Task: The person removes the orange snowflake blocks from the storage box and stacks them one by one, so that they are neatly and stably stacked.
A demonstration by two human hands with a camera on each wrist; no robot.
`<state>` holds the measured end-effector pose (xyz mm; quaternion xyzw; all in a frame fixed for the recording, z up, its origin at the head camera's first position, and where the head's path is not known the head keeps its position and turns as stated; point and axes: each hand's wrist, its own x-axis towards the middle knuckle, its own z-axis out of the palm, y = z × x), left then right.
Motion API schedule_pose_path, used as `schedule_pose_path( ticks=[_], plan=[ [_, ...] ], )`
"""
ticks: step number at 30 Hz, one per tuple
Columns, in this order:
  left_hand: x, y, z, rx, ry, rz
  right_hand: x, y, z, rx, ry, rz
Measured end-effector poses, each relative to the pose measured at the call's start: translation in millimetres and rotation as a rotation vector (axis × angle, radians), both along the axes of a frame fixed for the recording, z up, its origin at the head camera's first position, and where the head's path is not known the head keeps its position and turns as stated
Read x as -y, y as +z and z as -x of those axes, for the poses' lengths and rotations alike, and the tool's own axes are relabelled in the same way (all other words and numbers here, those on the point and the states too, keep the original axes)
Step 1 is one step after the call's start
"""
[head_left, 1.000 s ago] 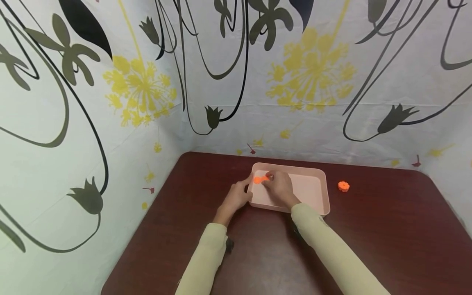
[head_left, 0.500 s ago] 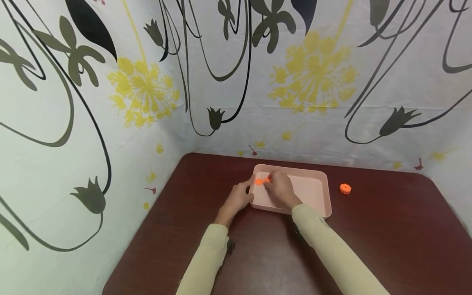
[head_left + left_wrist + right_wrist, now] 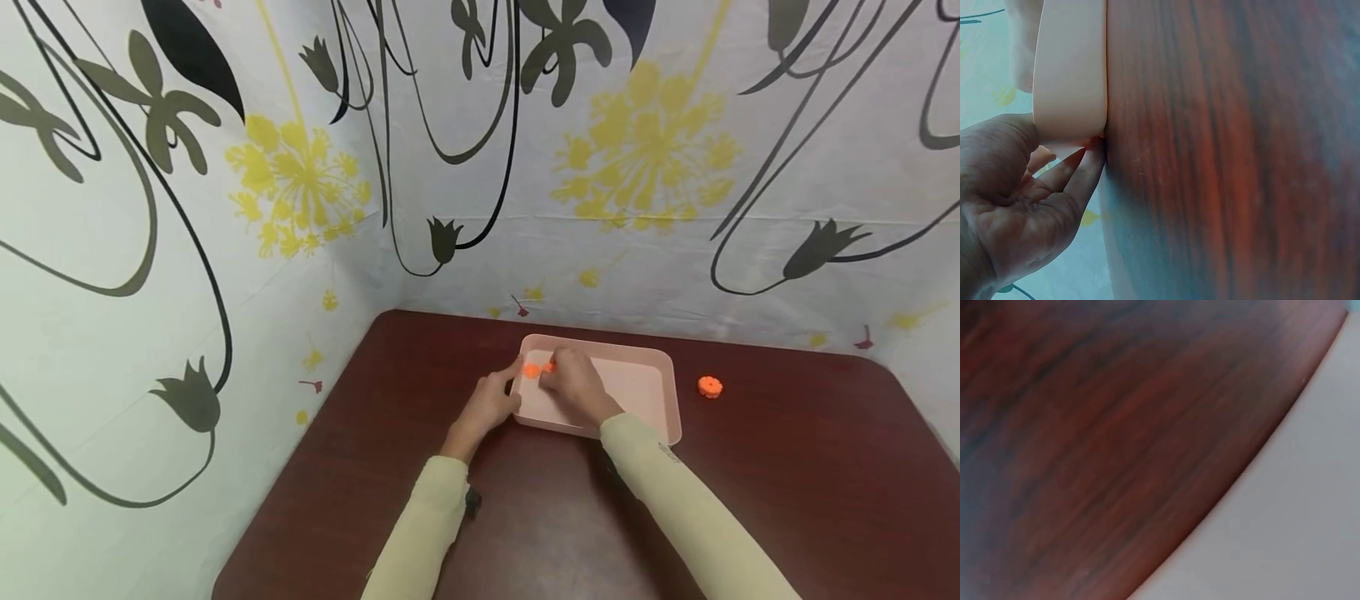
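A shallow pink tray (image 3: 633, 392) lies near the far edge of the table. My left hand (image 3: 487, 404) grips its left end, thumb at the near corner and the other fingers along the side; the left wrist view shows curled fingers (image 3: 1088, 169) against the tray's end wall (image 3: 1071, 69). Inside the tray, at the left, is a small flat orange round piece (image 3: 531, 371). Just right of it, my right hand (image 3: 576, 382) pinches another small orange piece (image 3: 550, 367), mostly hidden by the fingers. The right wrist view shows no hand.
To the right of the tray, apart from it, sits a thicker orange piece with a scalloped rim (image 3: 709, 387). The dark red-brown table (image 3: 540, 517) meets a patterned cloth (image 3: 637, 275) at the back and left.
The head view has shifted slightly, so everything appears a little further right. Both hands keep nearly the same places on and over the tray; the right fingers move only slightly.
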<state>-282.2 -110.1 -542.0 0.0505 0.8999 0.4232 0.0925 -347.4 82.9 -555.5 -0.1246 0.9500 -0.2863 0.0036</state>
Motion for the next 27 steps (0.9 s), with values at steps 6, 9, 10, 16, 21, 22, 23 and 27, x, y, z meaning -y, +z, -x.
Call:
schedule_pose_path(
  ticks=[6,9,10,16,21,22,23,27],
  plan=[
    [-2.0,0.0,-0.3,-0.011,0.001,0.003,-6,4.0,-5.9,-0.013,0.014,0.014],
    [-1.8,-0.2,-0.2,-0.010,0.005,0.000,-12,9.2,-10.4,-0.044,0.030,-0.006],
    [-1.6,-0.6,0.1,-0.011,0.003,-0.001,-14,11.1,-11.9,-0.052,0.036,-0.014],
    [-1.5,-0.9,-0.7,-0.010,0.003,-0.001,-32,23.7,-21.9,-0.097,0.087,-0.047],
    [-2.2,0.5,-2.3,-0.004,0.007,-0.013,-57,29.4,-33.1,-0.147,0.155,-0.040],
    [-2.2,0.6,-2.6,-0.007,0.008,-0.014,-63,29.9,-35.1,-0.152,0.164,-0.040],
    [-2.0,0.7,-3.0,-0.008,0.006,-0.017,-70,30.2,-37.0,-0.156,0.169,-0.035],
    [-1.4,0.2,-3.4,-0.019,0.004,-0.016,-96,30.9,-41.7,-0.203,0.161,-0.021]
  ],
)
